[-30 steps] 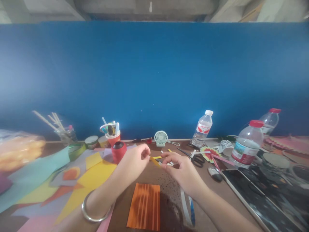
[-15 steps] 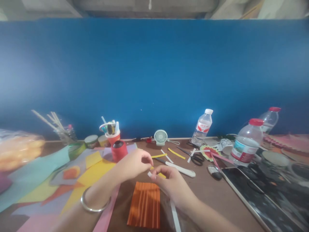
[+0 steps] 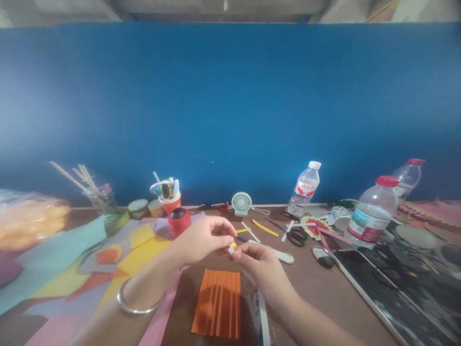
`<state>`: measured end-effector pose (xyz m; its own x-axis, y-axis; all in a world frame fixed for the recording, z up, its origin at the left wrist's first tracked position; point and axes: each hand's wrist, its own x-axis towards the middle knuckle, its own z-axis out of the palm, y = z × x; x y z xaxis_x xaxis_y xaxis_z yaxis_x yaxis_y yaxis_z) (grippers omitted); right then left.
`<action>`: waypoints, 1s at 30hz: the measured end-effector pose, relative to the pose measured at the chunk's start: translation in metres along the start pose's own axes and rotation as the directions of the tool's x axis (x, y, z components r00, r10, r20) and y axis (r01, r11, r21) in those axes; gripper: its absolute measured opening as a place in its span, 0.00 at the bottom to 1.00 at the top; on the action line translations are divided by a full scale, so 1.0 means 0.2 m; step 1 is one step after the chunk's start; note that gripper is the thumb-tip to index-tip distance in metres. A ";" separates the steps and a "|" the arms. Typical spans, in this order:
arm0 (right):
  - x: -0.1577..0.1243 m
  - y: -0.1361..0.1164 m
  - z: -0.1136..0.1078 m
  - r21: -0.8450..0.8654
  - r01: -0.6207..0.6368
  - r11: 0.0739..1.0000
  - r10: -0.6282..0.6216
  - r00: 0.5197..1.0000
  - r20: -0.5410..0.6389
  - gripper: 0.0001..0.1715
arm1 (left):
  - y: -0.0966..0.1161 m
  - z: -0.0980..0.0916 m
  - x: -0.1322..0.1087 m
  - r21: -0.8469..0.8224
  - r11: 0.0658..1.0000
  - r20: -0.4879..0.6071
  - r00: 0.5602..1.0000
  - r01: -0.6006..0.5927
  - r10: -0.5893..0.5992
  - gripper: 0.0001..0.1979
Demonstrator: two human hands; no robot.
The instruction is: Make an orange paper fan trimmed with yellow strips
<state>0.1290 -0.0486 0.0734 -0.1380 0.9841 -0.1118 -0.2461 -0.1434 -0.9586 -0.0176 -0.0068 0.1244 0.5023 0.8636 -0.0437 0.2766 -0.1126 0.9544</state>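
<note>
A small yellow and white paper strip (image 3: 231,249) is pinched above the table between my two hands. My left hand (image 3: 207,239), with a silver bangle (image 3: 139,307) on its wrist, grips it from the left, thumb and fingertips closed. On the other side, my right hand (image 3: 260,264) closes its thumb and index finger on the strip's near end. Directly below them lies an orange pleated paper rectangle (image 3: 217,305) with lighter vertical stripes. A white strip (image 3: 264,317) lies beside it, partly under my right forearm.
Coloured paper sheets (image 3: 144,259) spread over the left side, near a red thread cone (image 3: 179,222). Farther back stand a small fan (image 3: 241,203) and a water bottle (image 3: 304,190). Black scissors (image 3: 297,236), loose strips, a larger bottle (image 3: 372,211) and a tablet (image 3: 374,283) lie to the right.
My left hand has come down and right to meet my right hand, and its fingers have closed on the strip. My right hand has risen slightly, with the yellow part now between the hands.
</note>
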 end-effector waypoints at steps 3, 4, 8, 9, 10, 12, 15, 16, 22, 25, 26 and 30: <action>0.01 0.00 -0.01 0.130 0.045 0.990 -0.044 0.999 -0.014 0.17 | -0.02 0.03 0.02 -0.114 0.990 -0.087 0.994 -0.078 0.068 0.06; 0.01 0.00 -0.01 0.159 0.058 0.986 -0.054 0.998 -0.031 0.18 | -0.03 0.04 0.03 -0.132 0.986 -0.098 0.991 -0.099 0.086 0.06; 0.01 -0.01 -0.02 0.200 0.092 0.975 -0.080 0.995 -0.068 0.19 | -0.08 0.07 0.06 -0.175 0.973 -0.063 0.988 -0.149 0.140 0.06; 0.01 -0.01 -0.02 0.201 0.098 0.975 -0.085 0.994 -0.071 0.19 | -0.09 0.07 0.07 -0.176 0.972 -0.059 0.988 -0.154 0.146 0.07; 0.01 -0.01 -0.02 0.197 0.102 0.975 -0.089 0.993 -0.075 0.19 | -0.10 0.07 0.07 -0.171 0.973 -0.058 0.987 -0.158 0.151 0.07; 0.00 -0.02 -0.01 0.184 0.113 0.976 -0.098 0.991 -0.090 0.20 | -0.11 0.08 0.07 -0.151 0.976 -0.066 0.987 -0.156 0.148 0.08; 0.00 -0.02 -0.01 0.155 0.127 0.980 -0.115 0.990 -0.085 0.20 | -0.10 0.08 0.07 -0.122 0.982 -0.088 0.987 -0.143 0.132 0.06; 0.00 -0.02 -0.02 0.148 0.134 0.980 -0.123 0.989 -0.079 0.20 | -0.09 0.08 0.07 -0.105 0.984 -0.099 0.986 -0.143 0.133 0.06; 0.01 0.00 -0.03 0.142 0.194 0.971 -0.182 0.979 -0.094 0.16 | -0.04 0.10 0.04 0.161 0.974 -0.205 0.960 -0.161 0.192 0.07; 0.01 0.00 -0.03 0.139 0.280 0.950 -0.264 0.956 -0.126 0.13 | -0.02 0.11 0.02 0.301 0.939 -0.234 0.941 -0.169 0.245 0.07; 0.01 0.00 -0.03 0.135 0.309 0.941 -0.292 0.947 -0.134 0.12 | -0.01 0.11 0.01 0.336 0.926 -0.237 0.935 -0.174 0.262 0.07; 0.00 -0.02 -0.03 0.077 0.311 0.947 -0.300 0.945 -0.131 0.11 | 0.02 0.11 -0.01 0.452 0.872 -0.239 0.917 -0.187 0.320 0.09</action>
<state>0.1364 -0.0468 0.0749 0.0692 0.9867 0.1471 -0.3502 0.1621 -0.9225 0.0012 -0.0199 0.1206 0.3534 0.8731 0.3360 0.5181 -0.4817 0.7068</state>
